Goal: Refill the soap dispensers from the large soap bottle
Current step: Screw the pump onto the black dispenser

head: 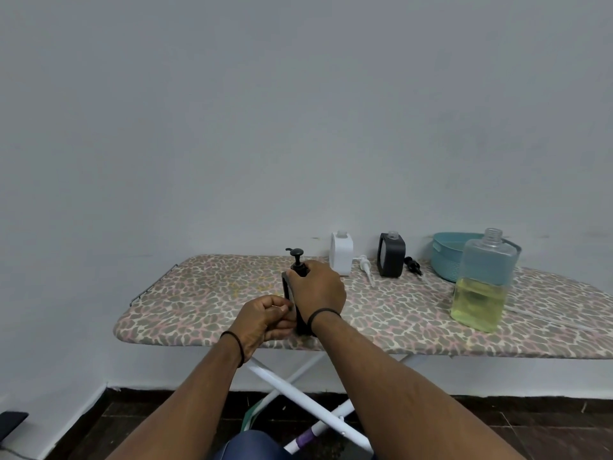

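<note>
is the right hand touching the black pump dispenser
Touching. The head view shows the right hand curled over the top of the black pump dispenser, fingers at the pump collar.

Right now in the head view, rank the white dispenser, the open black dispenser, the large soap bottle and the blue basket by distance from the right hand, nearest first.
1. white dispenser, just behind the right hand
2. open black dispenser, farther right along the wall
3. large soap bottle and blue basket, far right; too close to call.

Both hands – left hand point(265, 322), right hand point(316, 288) – curled, gripping, forearms extended
</note>
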